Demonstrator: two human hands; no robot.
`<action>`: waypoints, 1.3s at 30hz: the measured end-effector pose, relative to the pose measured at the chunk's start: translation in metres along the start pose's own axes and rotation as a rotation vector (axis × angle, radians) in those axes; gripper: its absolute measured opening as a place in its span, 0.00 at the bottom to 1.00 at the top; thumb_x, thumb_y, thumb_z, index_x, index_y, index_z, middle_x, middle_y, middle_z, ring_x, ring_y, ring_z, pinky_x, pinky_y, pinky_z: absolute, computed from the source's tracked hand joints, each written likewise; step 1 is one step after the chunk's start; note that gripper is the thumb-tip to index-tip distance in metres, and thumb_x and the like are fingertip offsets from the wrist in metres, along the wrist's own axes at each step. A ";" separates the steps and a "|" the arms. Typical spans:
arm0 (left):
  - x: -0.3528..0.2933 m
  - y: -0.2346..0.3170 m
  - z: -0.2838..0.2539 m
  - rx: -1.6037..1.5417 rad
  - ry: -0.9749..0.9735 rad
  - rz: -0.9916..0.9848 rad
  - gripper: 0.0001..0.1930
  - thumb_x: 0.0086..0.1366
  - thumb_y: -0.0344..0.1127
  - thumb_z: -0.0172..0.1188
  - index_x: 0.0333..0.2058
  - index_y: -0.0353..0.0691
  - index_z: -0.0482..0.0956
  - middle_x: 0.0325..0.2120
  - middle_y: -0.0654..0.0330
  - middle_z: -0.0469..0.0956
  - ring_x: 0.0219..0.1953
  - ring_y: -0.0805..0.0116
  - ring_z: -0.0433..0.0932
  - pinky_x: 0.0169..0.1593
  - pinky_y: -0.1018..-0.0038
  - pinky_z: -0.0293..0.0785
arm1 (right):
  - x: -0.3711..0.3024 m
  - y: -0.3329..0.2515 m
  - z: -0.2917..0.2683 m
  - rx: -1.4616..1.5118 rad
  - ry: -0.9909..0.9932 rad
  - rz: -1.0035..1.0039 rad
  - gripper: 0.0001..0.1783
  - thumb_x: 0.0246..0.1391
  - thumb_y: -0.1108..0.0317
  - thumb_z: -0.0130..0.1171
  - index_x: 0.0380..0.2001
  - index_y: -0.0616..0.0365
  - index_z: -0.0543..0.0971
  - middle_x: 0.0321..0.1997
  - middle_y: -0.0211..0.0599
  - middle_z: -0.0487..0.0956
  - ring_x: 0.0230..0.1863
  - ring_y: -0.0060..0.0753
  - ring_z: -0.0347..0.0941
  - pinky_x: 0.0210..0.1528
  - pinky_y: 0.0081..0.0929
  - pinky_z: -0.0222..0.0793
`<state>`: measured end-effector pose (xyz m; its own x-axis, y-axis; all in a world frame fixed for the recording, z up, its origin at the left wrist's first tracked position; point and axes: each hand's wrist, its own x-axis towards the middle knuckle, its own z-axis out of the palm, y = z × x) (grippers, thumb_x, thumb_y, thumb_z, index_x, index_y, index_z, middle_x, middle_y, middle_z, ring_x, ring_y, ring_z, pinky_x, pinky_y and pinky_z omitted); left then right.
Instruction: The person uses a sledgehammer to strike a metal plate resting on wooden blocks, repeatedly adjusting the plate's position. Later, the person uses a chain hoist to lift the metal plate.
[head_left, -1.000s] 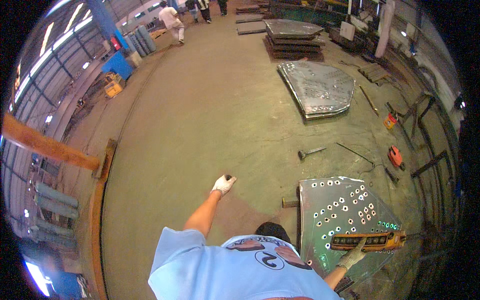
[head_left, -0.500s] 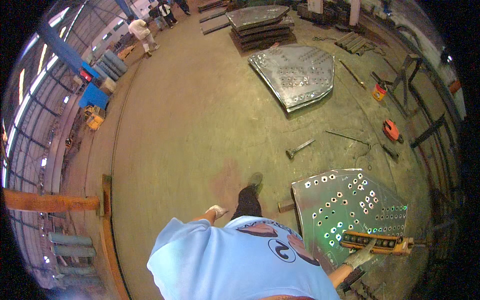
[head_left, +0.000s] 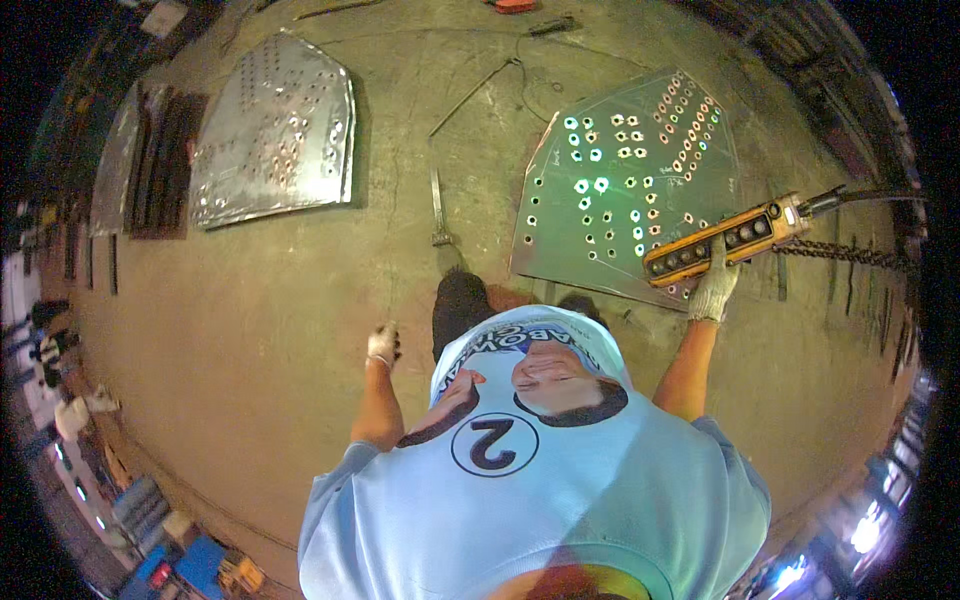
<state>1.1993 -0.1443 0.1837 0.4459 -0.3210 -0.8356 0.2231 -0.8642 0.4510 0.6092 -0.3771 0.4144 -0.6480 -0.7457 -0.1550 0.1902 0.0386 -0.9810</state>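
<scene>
My right hand [head_left: 712, 292], in a pale work glove, is wrapped round a yellow crane pendant control [head_left: 712, 246] with a row of dark buttons. A cable runs from the pendant's far end to the right. Behind and below it a large dark steel plate [head_left: 560, 215], drilled with many holes and marked with chalk, lies low by my feet. My left hand [head_left: 383, 343], also gloved, hangs at my left side with its fingers curled in. Nothing shows in it, and it touches nothing.
A chain [head_left: 845, 253] stretches off to the right beside the pendant. Another drilled steel plate [head_left: 320, 150] lies at the upper left, near more stacked plates [head_left: 115, 170]. A hammer-like tool [head_left: 437, 205] and a thin rod [head_left: 470, 95] lie on the floor. People stand far left.
My view and body have turned right, so the drilled plate now lies in front of me instead of at my right. My right hand still holds the pendant.
</scene>
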 end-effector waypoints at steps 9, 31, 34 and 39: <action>0.106 0.181 -0.087 -0.179 0.137 0.110 0.20 0.61 0.53 0.58 0.44 0.46 0.74 0.29 0.66 0.74 0.28 0.72 0.73 0.29 0.69 0.70 | -0.078 -0.028 0.102 -0.119 0.072 0.088 0.25 0.58 0.55 0.60 0.53 0.60 0.72 0.50 0.37 0.77 0.46 0.37 0.75 0.50 0.38 0.73; 0.125 0.183 -0.003 -0.165 -0.207 0.073 0.18 0.62 0.51 0.58 0.41 0.43 0.74 0.26 0.67 0.73 0.25 0.74 0.70 0.26 0.72 0.67 | 0.019 -0.050 0.165 0.082 -0.065 0.137 0.34 0.53 0.44 0.61 0.57 0.51 0.69 0.56 0.36 0.73 0.57 0.41 0.68 0.60 0.44 0.66; 0.138 0.223 -0.037 -0.158 -0.147 0.083 0.20 0.64 0.51 0.57 0.45 0.41 0.73 0.26 0.63 0.73 0.26 0.70 0.71 0.28 0.71 0.69 | -0.016 -0.060 0.144 -0.011 -0.023 0.106 0.26 0.58 0.51 0.57 0.53 0.57 0.73 0.44 0.35 0.80 0.42 0.35 0.77 0.45 0.35 0.76; 0.179 0.206 -0.096 0.000 -0.121 -0.085 0.20 0.64 0.52 0.57 0.40 0.40 0.72 0.21 0.63 0.68 0.20 0.67 0.66 0.25 0.64 0.66 | -0.104 -0.057 0.100 -0.090 -0.140 0.019 0.27 0.55 0.60 0.62 0.52 0.66 0.71 0.46 0.41 0.79 0.43 0.37 0.78 0.47 0.34 0.75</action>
<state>1.4079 -0.3425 0.1572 0.3173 -0.2913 -0.9025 0.2551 -0.8903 0.3771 0.7396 -0.3688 0.4983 -0.5344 -0.8297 -0.1616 0.1306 0.1078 -0.9856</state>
